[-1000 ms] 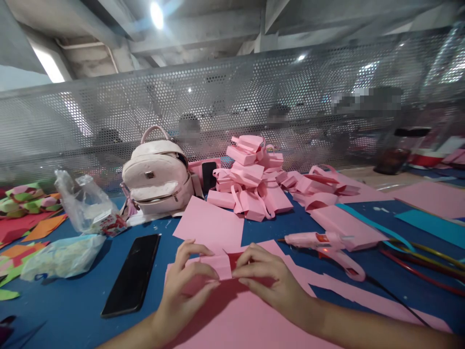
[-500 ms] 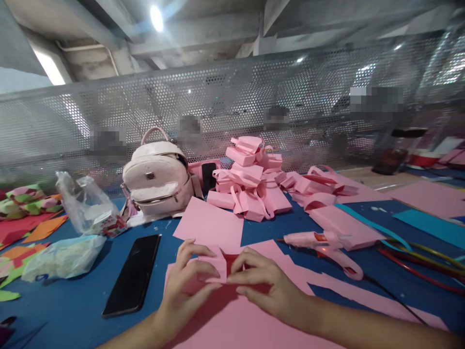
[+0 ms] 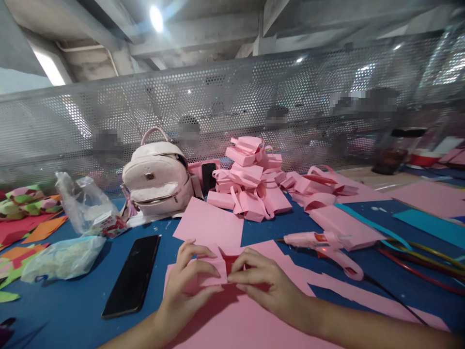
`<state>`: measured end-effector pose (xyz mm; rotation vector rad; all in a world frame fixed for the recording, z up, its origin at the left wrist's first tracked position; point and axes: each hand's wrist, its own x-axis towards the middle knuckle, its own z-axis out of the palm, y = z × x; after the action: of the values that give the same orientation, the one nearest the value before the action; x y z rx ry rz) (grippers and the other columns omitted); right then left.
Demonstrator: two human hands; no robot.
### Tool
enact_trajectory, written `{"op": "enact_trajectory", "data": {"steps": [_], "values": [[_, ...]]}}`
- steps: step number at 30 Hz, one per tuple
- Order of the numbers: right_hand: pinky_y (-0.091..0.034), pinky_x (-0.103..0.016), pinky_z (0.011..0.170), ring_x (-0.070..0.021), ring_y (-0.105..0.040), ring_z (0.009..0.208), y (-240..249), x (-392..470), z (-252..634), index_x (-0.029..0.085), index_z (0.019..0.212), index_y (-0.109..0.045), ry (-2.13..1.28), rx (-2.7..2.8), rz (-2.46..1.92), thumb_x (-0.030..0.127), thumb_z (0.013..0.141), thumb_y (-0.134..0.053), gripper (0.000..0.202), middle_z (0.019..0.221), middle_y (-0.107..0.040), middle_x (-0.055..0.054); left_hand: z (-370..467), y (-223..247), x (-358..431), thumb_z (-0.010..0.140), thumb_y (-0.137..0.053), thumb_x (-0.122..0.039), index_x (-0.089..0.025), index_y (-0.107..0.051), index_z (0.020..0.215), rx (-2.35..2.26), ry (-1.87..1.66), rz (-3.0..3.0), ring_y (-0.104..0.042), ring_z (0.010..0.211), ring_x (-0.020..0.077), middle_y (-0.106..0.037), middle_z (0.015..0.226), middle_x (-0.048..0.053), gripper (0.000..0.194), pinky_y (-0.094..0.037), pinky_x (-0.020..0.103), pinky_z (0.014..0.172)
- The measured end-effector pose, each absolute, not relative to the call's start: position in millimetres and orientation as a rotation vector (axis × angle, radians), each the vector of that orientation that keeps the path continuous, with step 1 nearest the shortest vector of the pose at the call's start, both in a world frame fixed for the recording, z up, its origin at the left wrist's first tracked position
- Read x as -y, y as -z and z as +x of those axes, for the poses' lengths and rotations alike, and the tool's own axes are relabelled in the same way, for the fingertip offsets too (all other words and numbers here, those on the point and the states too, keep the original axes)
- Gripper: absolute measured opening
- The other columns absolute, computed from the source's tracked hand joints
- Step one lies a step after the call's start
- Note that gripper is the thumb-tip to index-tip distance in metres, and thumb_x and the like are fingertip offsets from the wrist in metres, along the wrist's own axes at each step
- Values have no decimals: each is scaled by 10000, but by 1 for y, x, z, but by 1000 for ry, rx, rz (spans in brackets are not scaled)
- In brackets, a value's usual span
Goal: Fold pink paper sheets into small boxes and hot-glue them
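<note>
Between my two hands is a small folded pink paper box (image 3: 212, 272), with a shadowed red inside showing at its right. My left hand (image 3: 191, 278) grips its left side, fingers curled over the top and thumb below. At the right end, my right hand (image 3: 259, 278) pinches the paper edge between thumb and fingers. Under both hands lies a large pink paper sheet (image 3: 232, 320). A pink hot glue gun (image 3: 327, 247) rests on its side to the right of my right hand. Left of my left hand lies a black phone (image 3: 132, 276).
A pile of finished-looking pink paper bags (image 3: 250, 179) stands beyond my hands, beside a pale pink backpack (image 3: 158, 179). A clear plastic bag (image 3: 82, 203) and a wrapped bundle (image 3: 65, 259) lie at left. A perforated metal screen (image 3: 225, 106) borders the blue table (image 3: 87, 310). The glue gun's cord trails right.
Almost nothing differs. Both hands stay on the pink paper box, with only a very slight shift of the fingers.
</note>
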<state>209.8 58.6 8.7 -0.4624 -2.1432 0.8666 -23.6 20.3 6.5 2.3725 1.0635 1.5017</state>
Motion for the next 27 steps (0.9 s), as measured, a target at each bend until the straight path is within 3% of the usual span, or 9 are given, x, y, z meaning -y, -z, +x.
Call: {"op": "enact_trajectory", "data": {"steps": [5,9,27], "values": [[-489,-324,823,-185,-591,916,-11,-57,209,265,1081,-793,-879,2133,-483,316,1018,-563,244,928,-666,-68,-24,-5,-20,944,-688,-396,-253,-655,954,-1049,-1489,2382,-626,1031,213,-670,1054,48,146,-307,422,1096],[-482,-307,824,-175,-589,916,-11,-55,209,266,1088,-792,-868,2156,-451,241,1007,-580,228,926,-671,-63,-23,-5,-20,937,-698,-392,-255,-648,959,-1044,-1483,2387,-631,1034,207,-671,1048,42,148,-271,414,1119],[-491,-311,802,-186,-589,920,-13,-51,208,248,1074,-785,-771,2251,-439,228,1006,-570,226,921,-678,-67,-21,-5,-18,941,-689,-394,-250,-637,968,-1024,-1426,2463,-632,1036,218,-677,1061,47,156,-260,451,1138]]}}
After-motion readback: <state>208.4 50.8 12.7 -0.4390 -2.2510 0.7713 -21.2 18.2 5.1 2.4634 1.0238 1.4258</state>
